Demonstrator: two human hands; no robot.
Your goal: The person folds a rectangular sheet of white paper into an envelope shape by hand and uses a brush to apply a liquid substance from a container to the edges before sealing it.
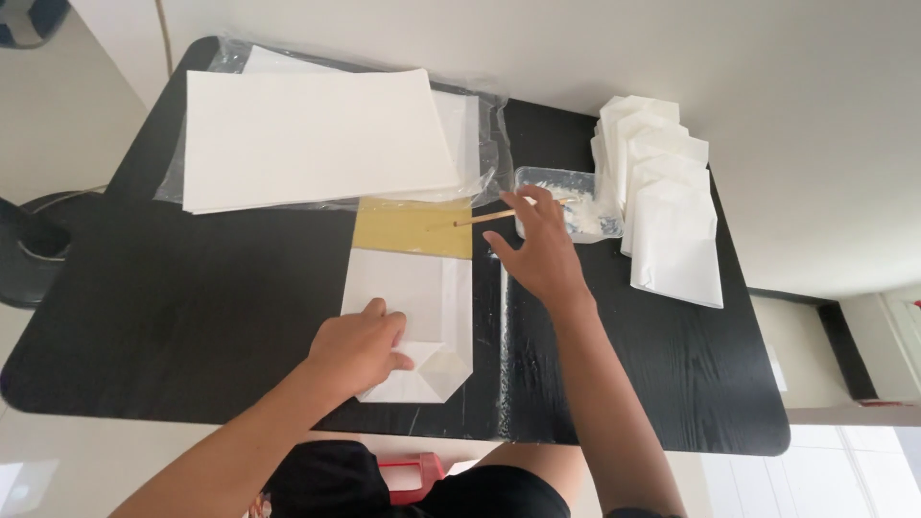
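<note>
While the left hand point(360, 347) presses flat on the folded paper bag point(414, 326), the right hand point(537, 245), grip open, touches a thin stick point(484, 219).

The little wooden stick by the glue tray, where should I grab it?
Take the wooden stick by its bare left end, coming from above. That end lies flat over the yellow board, while the other end reaches into the tray of white paste under the right hand.
</note>
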